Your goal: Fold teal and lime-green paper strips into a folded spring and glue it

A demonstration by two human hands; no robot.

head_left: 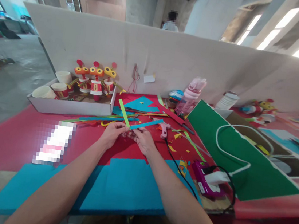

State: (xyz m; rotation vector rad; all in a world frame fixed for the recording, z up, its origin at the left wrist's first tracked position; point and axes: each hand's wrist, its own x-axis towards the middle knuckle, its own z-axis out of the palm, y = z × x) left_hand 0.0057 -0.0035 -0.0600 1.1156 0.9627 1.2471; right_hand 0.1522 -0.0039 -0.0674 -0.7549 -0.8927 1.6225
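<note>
A yellow-green paper strip (124, 112) and a blue paper strip (149, 124) meet at one end in a V above the red tabletop. My left hand (111, 133) pinches the corner where they join, the green strip pointing up and away. Close beside it, my right hand (142, 139) has its fingers closed at the near end of the blue strip; the exact grip of its fingertips is partly hidden. Just beyond my right hand lies a pink hot glue gun (164, 128), its black cord running toward me. More blue and green strips (93, 118) lie to the left.
A white tray (70, 108) at back left holds paper cups and robot-like cup figures (96, 83). Rightward are a pink bottle (191, 96), a green panel (224, 147) and a purple power strip (206, 182). Blue sheets (126, 182) cover the near edge; yellow scraps (172, 148) lie scattered.
</note>
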